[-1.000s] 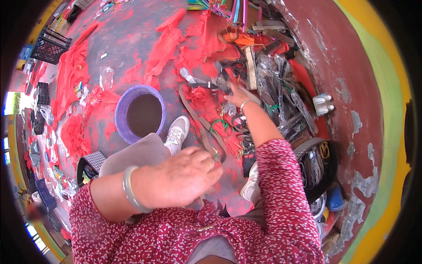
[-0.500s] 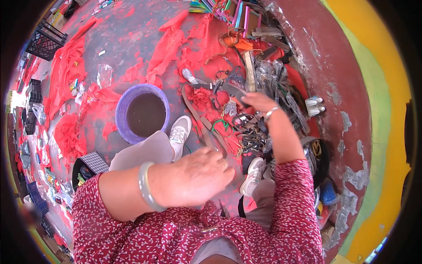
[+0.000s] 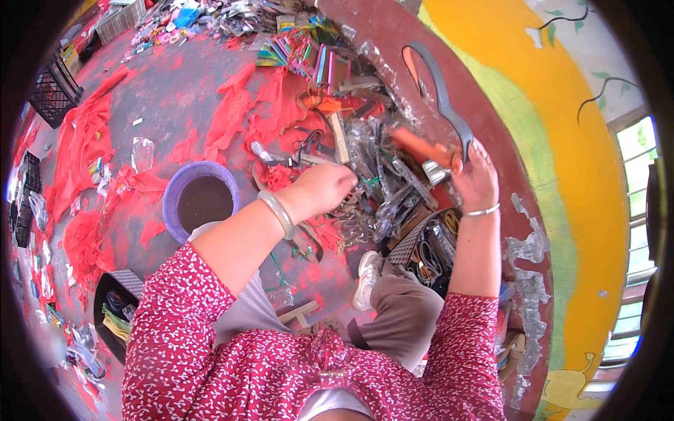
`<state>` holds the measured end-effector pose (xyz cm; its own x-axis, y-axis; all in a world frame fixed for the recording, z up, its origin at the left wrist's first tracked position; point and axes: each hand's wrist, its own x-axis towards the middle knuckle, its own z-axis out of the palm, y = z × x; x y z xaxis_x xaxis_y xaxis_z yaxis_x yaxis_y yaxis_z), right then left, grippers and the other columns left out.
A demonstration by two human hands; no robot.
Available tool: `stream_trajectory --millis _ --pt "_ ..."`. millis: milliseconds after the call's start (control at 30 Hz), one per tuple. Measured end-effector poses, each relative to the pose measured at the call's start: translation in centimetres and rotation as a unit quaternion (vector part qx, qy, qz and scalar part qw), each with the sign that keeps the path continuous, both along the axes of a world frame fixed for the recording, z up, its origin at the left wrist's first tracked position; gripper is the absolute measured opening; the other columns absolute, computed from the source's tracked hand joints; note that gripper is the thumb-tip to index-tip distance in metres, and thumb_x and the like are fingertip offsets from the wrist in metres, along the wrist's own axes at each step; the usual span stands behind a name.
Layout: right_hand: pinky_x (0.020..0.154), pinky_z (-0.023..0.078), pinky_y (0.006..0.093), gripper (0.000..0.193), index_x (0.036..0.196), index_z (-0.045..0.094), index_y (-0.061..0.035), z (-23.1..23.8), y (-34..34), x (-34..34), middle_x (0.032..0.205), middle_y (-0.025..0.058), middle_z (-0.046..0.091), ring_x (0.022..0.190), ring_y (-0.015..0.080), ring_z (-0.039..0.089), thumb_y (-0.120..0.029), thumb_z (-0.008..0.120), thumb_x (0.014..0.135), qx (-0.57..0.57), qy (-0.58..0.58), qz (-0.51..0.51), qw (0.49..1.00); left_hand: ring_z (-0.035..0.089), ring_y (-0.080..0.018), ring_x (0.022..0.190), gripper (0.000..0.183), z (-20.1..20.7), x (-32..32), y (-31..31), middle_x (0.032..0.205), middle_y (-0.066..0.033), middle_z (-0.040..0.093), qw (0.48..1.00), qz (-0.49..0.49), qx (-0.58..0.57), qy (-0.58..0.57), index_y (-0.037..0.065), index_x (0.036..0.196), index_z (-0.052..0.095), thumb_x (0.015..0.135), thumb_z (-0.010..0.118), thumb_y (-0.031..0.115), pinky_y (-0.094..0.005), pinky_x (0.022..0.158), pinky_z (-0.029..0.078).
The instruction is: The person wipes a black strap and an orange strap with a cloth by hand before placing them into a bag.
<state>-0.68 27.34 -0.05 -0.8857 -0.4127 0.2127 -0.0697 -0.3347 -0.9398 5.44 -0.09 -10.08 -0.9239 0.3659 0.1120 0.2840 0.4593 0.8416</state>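
My right hand (image 3: 477, 179) is raised at the right and closed round a belt (image 3: 444, 95). The belt curves upward in a dark loop in front of the wall, and a brown-orange length of strap (image 3: 418, 144) stretches left from the same hand, blurred by motion. Lower and nearer the middle, my left hand (image 3: 319, 191) hovers over the pile of belts (image 3: 379, 175) with its fingers curled in. Whatever those fingers may hold is hidden. Straps, buckles and clear wrapping lie tangled in the pile.
A purple bucket (image 3: 170, 203) of murky water stands on the left. Beside my right knee is a container (image 3: 406, 254) of coiled belts; a dark bin (image 3: 109, 298) sits lower left. The maroon-and-yellow wall (image 3: 519, 140) bounds the right. Red cloth (image 3: 232, 112) covers parts of the floor.
My right hand has swung from the pile out to the right, lifting the belt up. The left hand has moved forward over the pile. The whole view has shifted toward the wall.
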Motion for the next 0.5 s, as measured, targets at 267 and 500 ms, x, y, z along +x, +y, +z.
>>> stream_trajectory --millis 267,500 --pt "0.090 0.036 0.0399 0.023 0.086 0.051 -0.0088 -4.6 -1.1 5.3 0.048 -0.0019 0.043 0.067 0.0138 0.049 -0.029 0.044 0.093 -0.268 -0.025 0.051 0.962 0.057 -0.0179 0.092 0.029 1.0 -1.4 1.2 0.101 -0.0097 0.060 0.788 0.106 0.528 -0.299 0.003 0.109 0.052 0.091 0.043 0.024 -0.0305 0.080 0.045" --pt "0.074 0.035 0.0299 0.021 0.081 0.048 -0.0099 -5.5 -0.5 6.3 0.042 -0.0061 0.040 0.053 0.0097 0.046 -0.028 0.045 0.092 -0.309 -0.092 0.048 0.945 0.054 -0.0198 0.098 0.037 -0.6 -3.8 2.3 0.105 -0.0102 0.056 0.775 0.115 0.528 -0.328 0.000 0.113 0.049 0.091 0.041 0.028 -0.0327 0.083 0.043"
